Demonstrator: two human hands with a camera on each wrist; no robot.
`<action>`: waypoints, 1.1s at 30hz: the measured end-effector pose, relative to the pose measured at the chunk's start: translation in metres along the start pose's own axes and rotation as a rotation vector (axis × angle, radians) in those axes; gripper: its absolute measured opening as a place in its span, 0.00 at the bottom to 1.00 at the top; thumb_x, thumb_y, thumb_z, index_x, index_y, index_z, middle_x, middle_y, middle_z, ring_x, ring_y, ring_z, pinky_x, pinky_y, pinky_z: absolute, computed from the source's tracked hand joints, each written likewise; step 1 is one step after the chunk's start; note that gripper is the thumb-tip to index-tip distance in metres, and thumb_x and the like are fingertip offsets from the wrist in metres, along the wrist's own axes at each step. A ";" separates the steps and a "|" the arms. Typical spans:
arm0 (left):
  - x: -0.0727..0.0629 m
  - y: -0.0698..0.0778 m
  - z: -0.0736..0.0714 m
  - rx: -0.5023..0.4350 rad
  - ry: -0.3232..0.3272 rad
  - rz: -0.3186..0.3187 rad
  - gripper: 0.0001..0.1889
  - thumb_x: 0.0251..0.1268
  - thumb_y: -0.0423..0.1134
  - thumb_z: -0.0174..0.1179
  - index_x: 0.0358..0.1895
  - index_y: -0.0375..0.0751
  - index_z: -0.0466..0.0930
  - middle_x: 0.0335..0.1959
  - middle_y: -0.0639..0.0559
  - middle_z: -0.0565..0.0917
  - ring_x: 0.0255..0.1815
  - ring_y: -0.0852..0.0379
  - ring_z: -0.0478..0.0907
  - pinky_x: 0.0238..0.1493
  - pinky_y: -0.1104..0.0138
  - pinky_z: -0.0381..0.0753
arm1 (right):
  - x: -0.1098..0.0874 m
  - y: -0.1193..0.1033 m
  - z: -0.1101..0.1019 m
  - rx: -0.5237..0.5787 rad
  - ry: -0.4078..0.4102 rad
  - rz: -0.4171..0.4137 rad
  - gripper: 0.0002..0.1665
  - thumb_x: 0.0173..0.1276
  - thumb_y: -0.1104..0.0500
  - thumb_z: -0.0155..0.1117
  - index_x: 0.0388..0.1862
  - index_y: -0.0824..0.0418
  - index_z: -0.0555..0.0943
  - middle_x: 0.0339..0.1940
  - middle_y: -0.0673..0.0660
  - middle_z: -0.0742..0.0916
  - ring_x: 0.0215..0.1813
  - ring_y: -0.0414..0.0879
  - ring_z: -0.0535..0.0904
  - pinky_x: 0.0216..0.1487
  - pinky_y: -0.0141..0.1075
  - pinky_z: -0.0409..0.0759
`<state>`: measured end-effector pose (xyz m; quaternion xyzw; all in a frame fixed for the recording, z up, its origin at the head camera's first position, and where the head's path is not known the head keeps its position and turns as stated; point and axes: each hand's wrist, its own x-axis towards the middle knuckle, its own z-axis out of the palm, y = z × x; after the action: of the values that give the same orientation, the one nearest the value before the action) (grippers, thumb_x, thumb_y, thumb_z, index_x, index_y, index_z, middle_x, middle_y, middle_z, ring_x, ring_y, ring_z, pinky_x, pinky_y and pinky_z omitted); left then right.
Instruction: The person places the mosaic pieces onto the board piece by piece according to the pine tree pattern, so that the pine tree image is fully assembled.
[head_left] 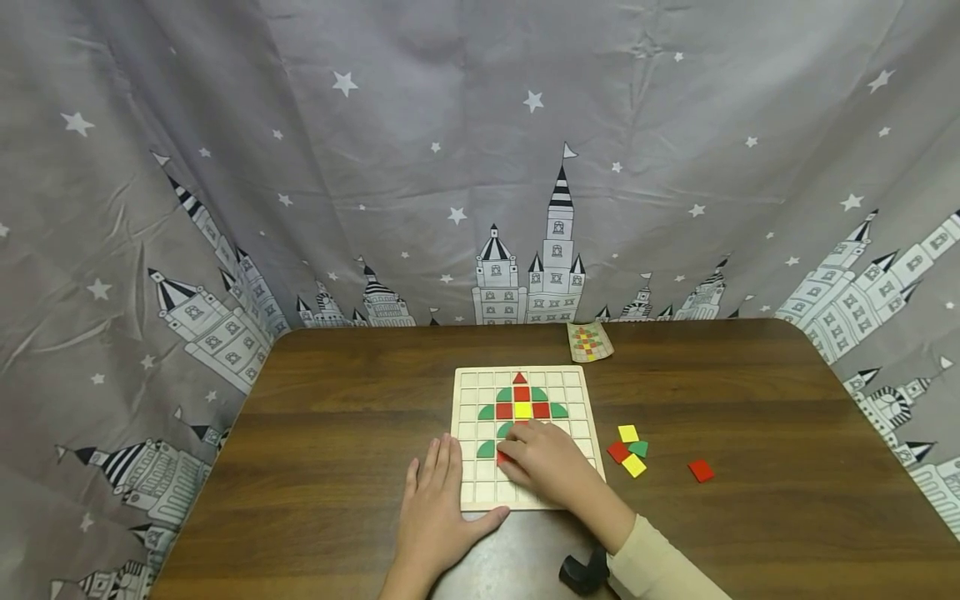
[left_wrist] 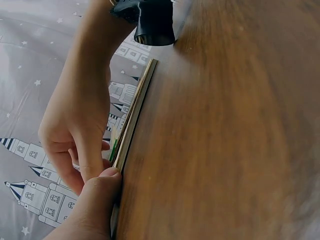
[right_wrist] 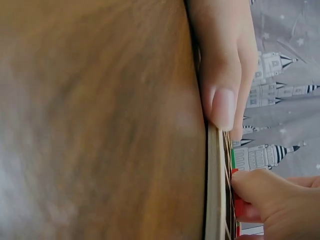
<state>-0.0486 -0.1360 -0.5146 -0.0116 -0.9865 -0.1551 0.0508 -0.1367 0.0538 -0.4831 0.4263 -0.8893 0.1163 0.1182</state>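
A pale wooden grid board [head_left: 480, 492] lies on the table, partly filled with red, green and yellow tiles. My left hand [head_left: 437, 517] rests along its left edge with fingers straight, the thumb [left_wrist: 102, 192] touching the front edge. Over the board's lower middle, my right hand [head_left: 551, 467] pinches a red tile [head_left: 500, 458], mostly covered by the fingers. The same red tile [right_wrist: 239, 204] shows at the thumb in the right wrist view. Next to it on the board sits a green quarter-round tile [head_left: 486, 450]. The right hand hides several cells.
Right of the board lie loose tiles: two yellow squares [head_left: 627, 433], a red square [head_left: 618, 452] and a green piece [head_left: 638, 449]. Another red square [head_left: 701, 471] lies farther right. A pattern card [head_left: 589, 342] stands behind the board, near the grey curtain [head_left: 420, 208].
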 end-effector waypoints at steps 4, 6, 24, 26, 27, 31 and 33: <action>0.000 0.000 -0.001 0.002 -0.007 0.001 0.63 0.47 0.85 0.50 0.78 0.37 0.56 0.80 0.43 0.58 0.81 0.45 0.52 0.78 0.45 0.50 | 0.000 -0.001 0.001 0.004 -0.020 0.028 0.13 0.70 0.47 0.63 0.46 0.51 0.88 0.42 0.47 0.86 0.46 0.43 0.82 0.52 0.40 0.83; 0.000 0.001 -0.001 0.000 -0.010 0.001 0.63 0.47 0.85 0.50 0.78 0.37 0.56 0.80 0.43 0.58 0.81 0.45 0.52 0.78 0.45 0.50 | -0.001 -0.001 0.001 0.012 -0.037 0.042 0.14 0.71 0.47 0.62 0.47 0.51 0.88 0.42 0.47 0.86 0.46 0.43 0.82 0.51 0.40 0.83; 0.001 0.001 0.000 0.002 -0.017 -0.002 0.63 0.47 0.85 0.50 0.77 0.37 0.57 0.79 0.42 0.58 0.81 0.45 0.52 0.78 0.44 0.52 | 0.004 0.001 0.002 0.119 -0.073 0.144 0.12 0.68 0.49 0.67 0.46 0.52 0.88 0.40 0.45 0.85 0.41 0.41 0.79 0.41 0.35 0.81; 0.001 0.001 0.000 0.002 -0.019 -0.004 0.63 0.46 0.85 0.50 0.77 0.37 0.57 0.79 0.42 0.58 0.81 0.45 0.52 0.78 0.44 0.52 | 0.005 0.001 0.002 0.133 -0.071 0.160 0.12 0.68 0.49 0.67 0.45 0.51 0.89 0.40 0.45 0.85 0.42 0.41 0.79 0.42 0.35 0.81; 0.001 0.001 0.001 0.002 -0.019 -0.005 0.63 0.46 0.85 0.50 0.77 0.37 0.57 0.79 0.42 0.58 0.81 0.45 0.52 0.78 0.44 0.52 | 0.005 0.001 0.002 0.143 -0.071 0.170 0.12 0.68 0.49 0.67 0.45 0.52 0.89 0.40 0.45 0.85 0.42 0.41 0.80 0.42 0.36 0.81; 0.001 0.001 0.000 0.003 -0.017 -0.005 0.64 0.46 0.85 0.50 0.77 0.37 0.57 0.79 0.42 0.58 0.81 0.45 0.52 0.78 0.44 0.52 | 0.006 0.001 0.003 0.192 -0.070 0.208 0.12 0.67 0.49 0.68 0.44 0.52 0.89 0.40 0.45 0.85 0.43 0.40 0.80 0.43 0.35 0.82; 0.001 0.001 0.000 0.003 -0.014 -0.004 0.64 0.46 0.85 0.50 0.77 0.37 0.57 0.79 0.42 0.58 0.81 0.45 0.52 0.78 0.44 0.52 | 0.006 0.001 0.003 0.214 -0.074 0.222 0.12 0.66 0.50 0.69 0.44 0.52 0.90 0.39 0.44 0.84 0.41 0.39 0.79 0.40 0.33 0.81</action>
<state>-0.0497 -0.1345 -0.5145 -0.0106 -0.9871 -0.1538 0.0434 -0.1418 0.0494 -0.4844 0.3394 -0.9173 0.2068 0.0260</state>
